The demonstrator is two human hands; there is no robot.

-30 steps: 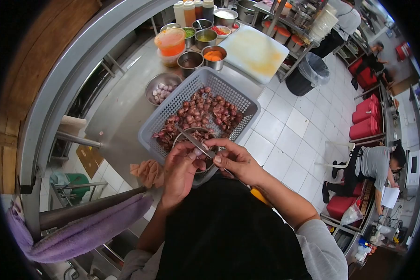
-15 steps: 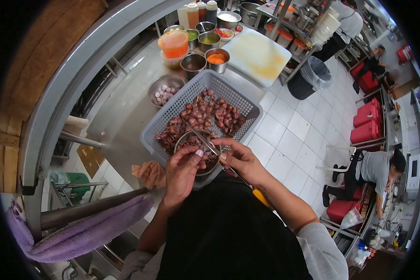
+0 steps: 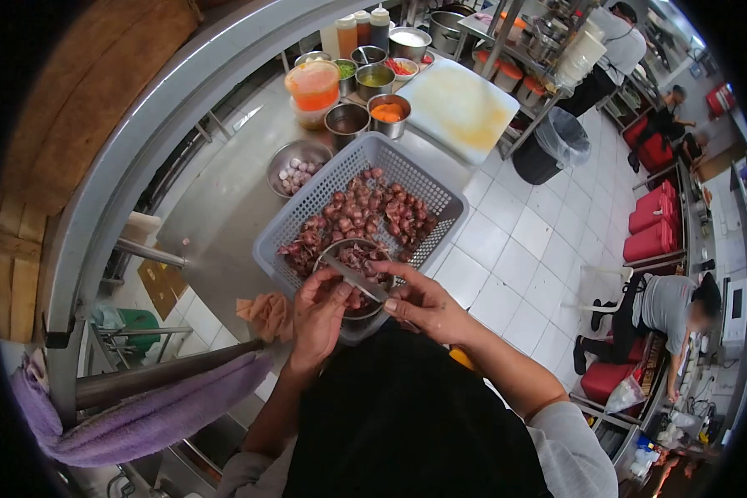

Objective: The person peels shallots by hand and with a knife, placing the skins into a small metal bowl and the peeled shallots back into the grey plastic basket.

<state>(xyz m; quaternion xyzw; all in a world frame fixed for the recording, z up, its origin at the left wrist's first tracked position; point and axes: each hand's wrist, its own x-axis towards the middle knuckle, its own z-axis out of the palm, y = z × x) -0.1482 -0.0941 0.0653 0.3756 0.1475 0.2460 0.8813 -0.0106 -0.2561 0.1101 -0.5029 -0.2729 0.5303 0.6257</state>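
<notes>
My right hand (image 3: 427,305) is closed around a knife (image 3: 355,277), whose blade points up and left across a round metal bowl. A yellow piece (image 3: 462,358) shows below my right forearm. My left hand (image 3: 322,317) pinches a shallot, mostly hidden by the fingers, close to the blade. Beneath both hands, the metal bowl (image 3: 319,264) contains reddish-purple peelings. That bowl rests inside a grey perforated basket (image 3: 278,226), where many unpeeled shallots (image 3: 358,209) lie heaped.
Peeled shallots sit in a steel bowl (image 3: 275,176) left of the basket. Behind are metal pots (image 3: 346,124), an orange-filled tub (image 3: 313,87) and a white cutting board (image 3: 465,108). A crumpled brown cloth (image 3: 267,315) lies near my left forearm. Other people work at the right.
The knife blade has turned from edge-on to showing its broad flat side, and its tip sits lower. Both hands have shifted slightly downward in view.
</notes>
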